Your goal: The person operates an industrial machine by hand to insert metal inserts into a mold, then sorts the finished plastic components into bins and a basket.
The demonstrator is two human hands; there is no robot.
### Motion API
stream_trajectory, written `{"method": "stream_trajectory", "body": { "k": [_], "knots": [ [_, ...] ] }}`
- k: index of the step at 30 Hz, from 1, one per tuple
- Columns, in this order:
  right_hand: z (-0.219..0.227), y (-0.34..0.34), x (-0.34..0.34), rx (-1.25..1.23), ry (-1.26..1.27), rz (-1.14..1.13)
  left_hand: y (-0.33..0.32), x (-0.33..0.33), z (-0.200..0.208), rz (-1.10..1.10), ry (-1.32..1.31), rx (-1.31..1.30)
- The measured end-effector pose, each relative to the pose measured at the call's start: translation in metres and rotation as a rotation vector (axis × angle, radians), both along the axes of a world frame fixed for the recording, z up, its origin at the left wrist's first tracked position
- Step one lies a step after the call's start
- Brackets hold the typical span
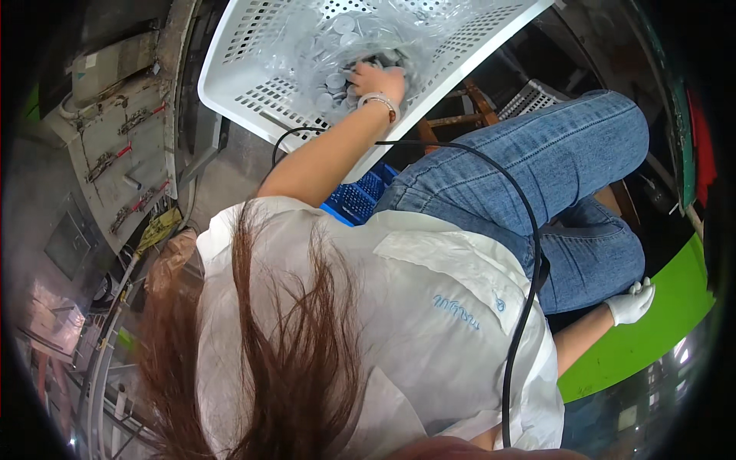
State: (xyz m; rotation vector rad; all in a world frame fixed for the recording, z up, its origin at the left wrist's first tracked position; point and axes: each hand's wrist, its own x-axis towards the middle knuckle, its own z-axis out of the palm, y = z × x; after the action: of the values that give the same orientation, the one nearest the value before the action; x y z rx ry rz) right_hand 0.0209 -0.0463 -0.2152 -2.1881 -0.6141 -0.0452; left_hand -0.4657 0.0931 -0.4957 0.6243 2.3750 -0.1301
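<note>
My bare left hand (376, 83), with a bracelet at the wrist, reaches into a clear plastic bag (295, 57) inside a white perforated basket (253, 15). Its fingers are bent down among many small pale round discs (335, 80); the fingertips and anything they grip are hidden. Some darker pieces (395, 57) show just beyond the knuckles. Far off to the right, beside my knee, my right hand (632, 301) wears a white glove and lies against a green surface (652, 337). Its fingers are curled in, with nothing visible in them.
A black cable (529, 222) loops across my body and past the basket. Beneath the basket's near edge sits a blue crate (360, 195). A wooden stool-like frame (479, 103) stands by my legs. Machinery with red-handled clamps (123, 151) is at the left.
</note>
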Motion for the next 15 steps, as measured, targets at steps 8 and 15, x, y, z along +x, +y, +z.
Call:
{"method": "stream_trajectory", "body": {
  "k": [8,15],
  "knots": [
    [-0.003,-0.006,0.011,0.029,0.03,0.004,0.0,-0.05,-0.005,-0.185,-0.537,0.214],
    [-0.001,-0.005,0.007,0.035,0.033,0.014,0.012,-0.133,-0.031,-0.599,-0.09,0.524]
  ]
}}
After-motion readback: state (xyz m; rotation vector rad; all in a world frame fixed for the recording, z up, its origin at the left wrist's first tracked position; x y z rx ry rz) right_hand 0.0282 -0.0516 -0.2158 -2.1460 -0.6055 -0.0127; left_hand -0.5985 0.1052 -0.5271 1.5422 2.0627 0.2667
